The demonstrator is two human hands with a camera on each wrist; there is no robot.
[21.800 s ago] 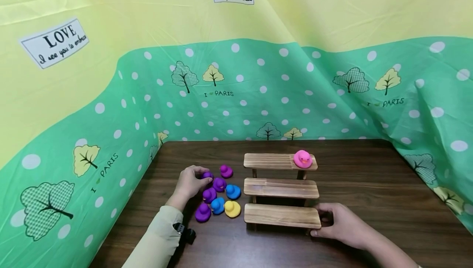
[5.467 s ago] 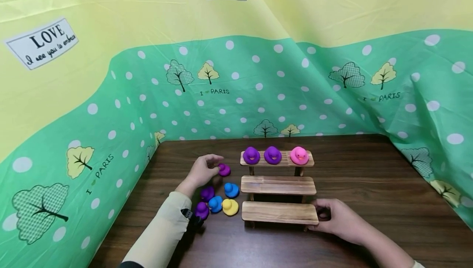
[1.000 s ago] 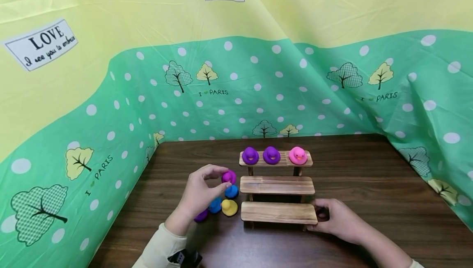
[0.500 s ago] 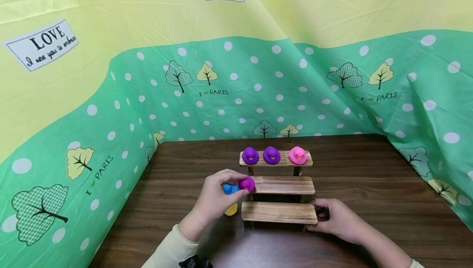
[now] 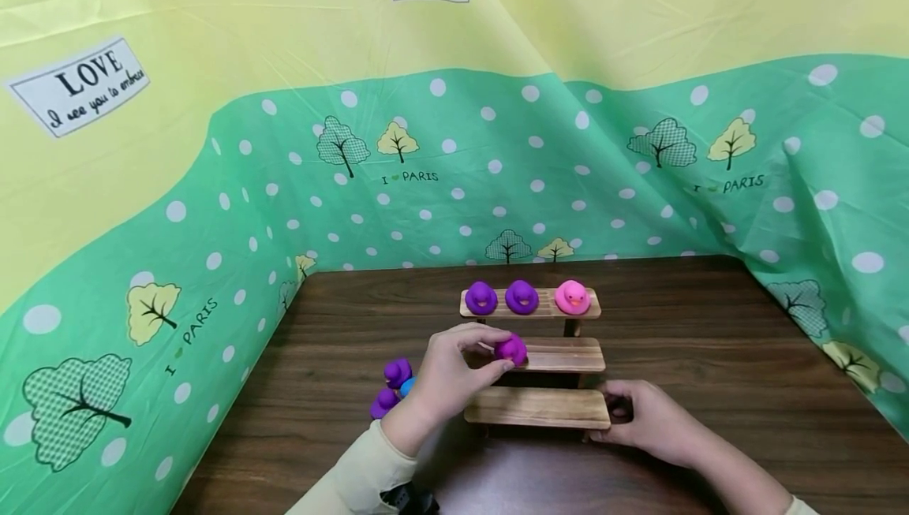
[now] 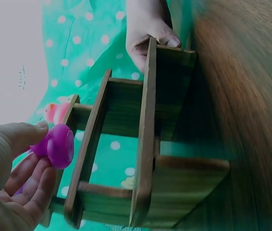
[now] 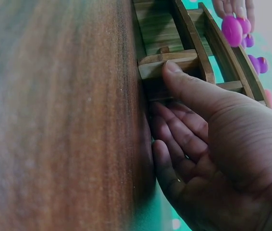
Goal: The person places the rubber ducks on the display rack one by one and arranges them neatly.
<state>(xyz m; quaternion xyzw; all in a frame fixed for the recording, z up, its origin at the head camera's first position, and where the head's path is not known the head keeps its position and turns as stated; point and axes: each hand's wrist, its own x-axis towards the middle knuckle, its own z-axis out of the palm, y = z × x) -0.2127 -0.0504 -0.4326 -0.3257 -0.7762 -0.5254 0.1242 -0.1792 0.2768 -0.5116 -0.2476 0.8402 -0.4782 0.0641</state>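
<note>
My left hand (image 5: 449,369) pinches a magenta-purple rubber duck (image 5: 511,349) between thumb and fingers. In the head view the duck overlaps the middle step of a three-step wooden display stand (image 5: 537,407); the left wrist view shows it beside the step's edge (image 6: 60,146). My right hand (image 5: 649,423) grips the right end of the stand's lowest step, thumb (image 7: 173,68) against the end support and fingers curled below. On the top step sit two purple ducks (image 5: 481,299) and, at its right end, a pink duck (image 5: 572,298).
Left of the stand, two purple ducks (image 5: 384,403) and part of a blue duck (image 5: 407,387) show on the dark wooden table (image 5: 341,326); my left hand and forearm hide others. A green and yellow printed cloth (image 5: 454,160) encloses the back and sides.
My left hand has lifted the magenta-purple duck from the table and carried it right, over the middle step. Earlier, two purple ducks came onto the top step. The right hand stays at the stand.
</note>
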